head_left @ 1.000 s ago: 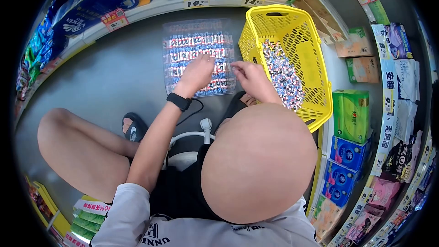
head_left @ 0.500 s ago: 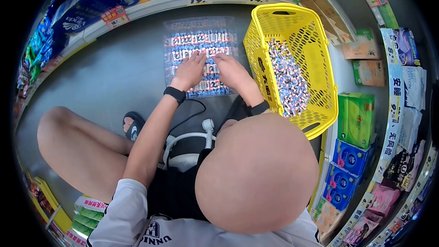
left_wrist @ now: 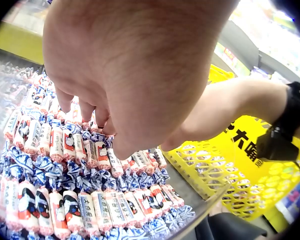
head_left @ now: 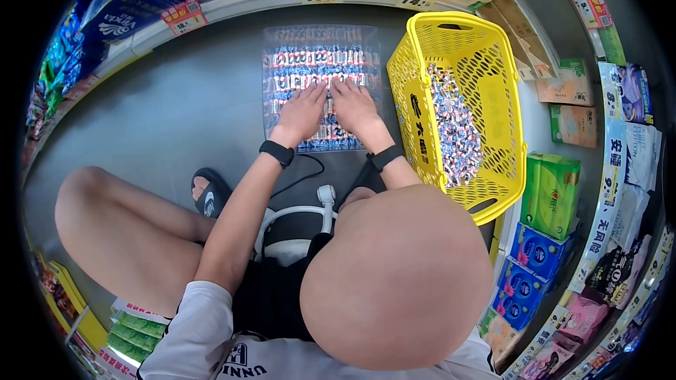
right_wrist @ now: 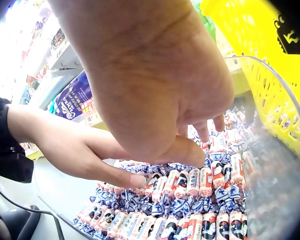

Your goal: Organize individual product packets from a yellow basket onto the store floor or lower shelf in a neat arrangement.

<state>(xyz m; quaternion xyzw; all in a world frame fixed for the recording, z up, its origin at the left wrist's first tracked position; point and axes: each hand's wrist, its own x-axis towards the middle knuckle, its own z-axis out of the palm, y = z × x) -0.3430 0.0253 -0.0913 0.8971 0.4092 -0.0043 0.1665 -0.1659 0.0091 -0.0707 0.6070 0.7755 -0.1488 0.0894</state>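
Wrapped candies point(head_left: 317, 58) with blue-and-white twisted ends lie in neat rows inside a clear plastic box point(right_wrist: 262, 65) on the floor. My left hand point(head_left: 301, 112) lies palm down over the middle rows, its extended fingers on the candies. Beside it, my right hand point(head_left: 355, 107) rests the same way, fingers pointing toward the far side. In the right wrist view, the left thumb point(right_wrist: 125, 177) touches the near edge of a row. Both palms hide part of the candies beneath. To the right stands a yellow basket point(head_left: 407, 91) with loose candies point(head_left: 451, 123) in it.
Shelves with tissue packs point(head_left: 553, 193) and price tags curve round the far and right sides. A white stool frame point(head_left: 327, 197) and a black cable point(head_left: 310, 179) sit close to the box. The person's knee and a slipper point(head_left: 211, 193) are at the left.
The right hand has moved left from the box's right edge onto the candies, beside the left hand. Both hands now lie flatter, fingers extended. The view has shifted slightly.
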